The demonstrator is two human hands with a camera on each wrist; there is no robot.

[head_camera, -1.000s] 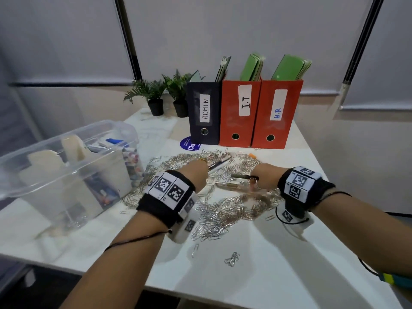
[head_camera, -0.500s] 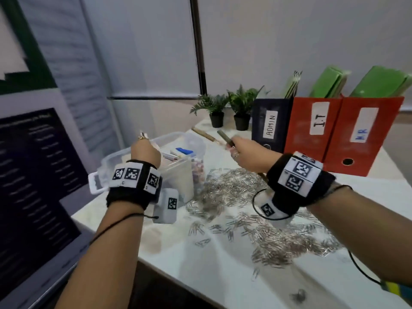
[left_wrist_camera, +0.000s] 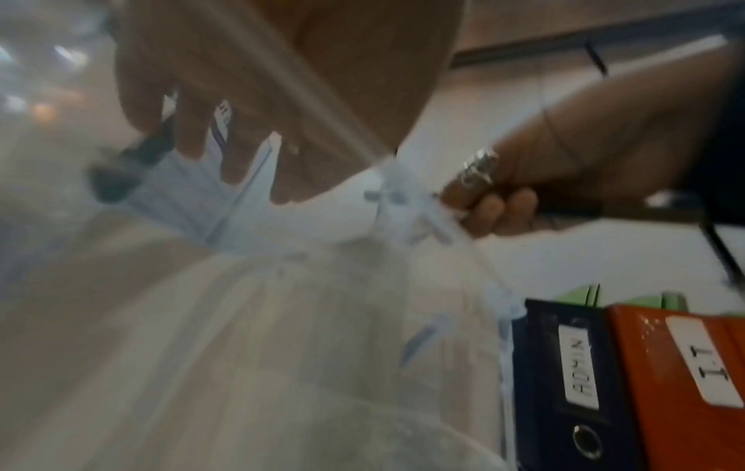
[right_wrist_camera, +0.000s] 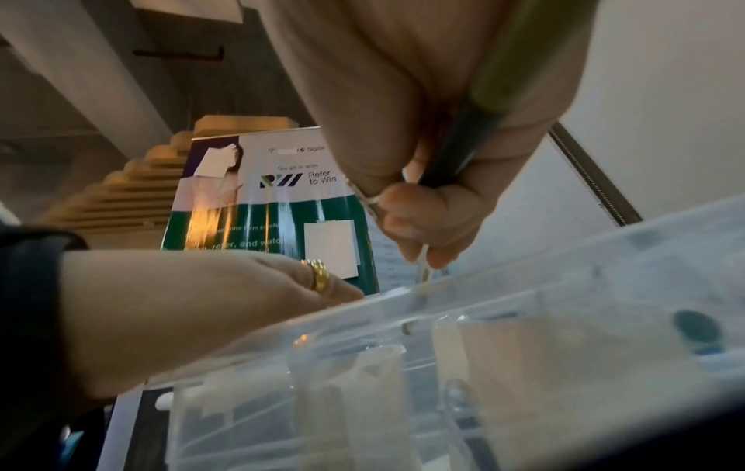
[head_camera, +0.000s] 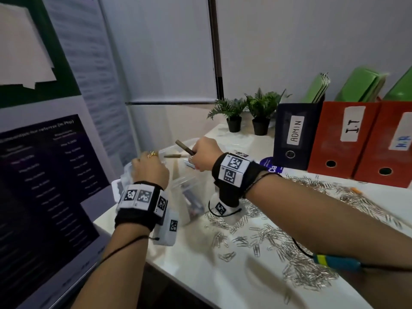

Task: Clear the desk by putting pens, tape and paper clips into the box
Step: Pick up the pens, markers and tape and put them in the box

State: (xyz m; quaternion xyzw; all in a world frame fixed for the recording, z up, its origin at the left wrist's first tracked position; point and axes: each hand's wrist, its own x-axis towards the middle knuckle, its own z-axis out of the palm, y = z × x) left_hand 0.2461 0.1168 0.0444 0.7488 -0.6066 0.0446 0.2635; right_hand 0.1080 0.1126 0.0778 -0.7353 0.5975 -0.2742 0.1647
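Observation:
A clear plastic box stands at the desk's left end, with pens and other items inside. My left hand reaches over its near rim, fingers hanging fairly straight into the box; no item shows in them. Just right of it, my right hand hovers above the box opening and grips two pens, one angled up-left, the other pointing left. In the right wrist view a dark pen runs through the fist above the box rim. Paper clips lie strewn across the desk.
Binders marked ADMIN and I.T stand at the back, two small potted plants beside them. A printed banner stands close to the desk's left edge. A small orange piece lies among the clips.
Both hands have left the paper clip pile and moved left to the box. The left hand, which held a pen, has dropped over the rim; the right brought its pens above the opening.

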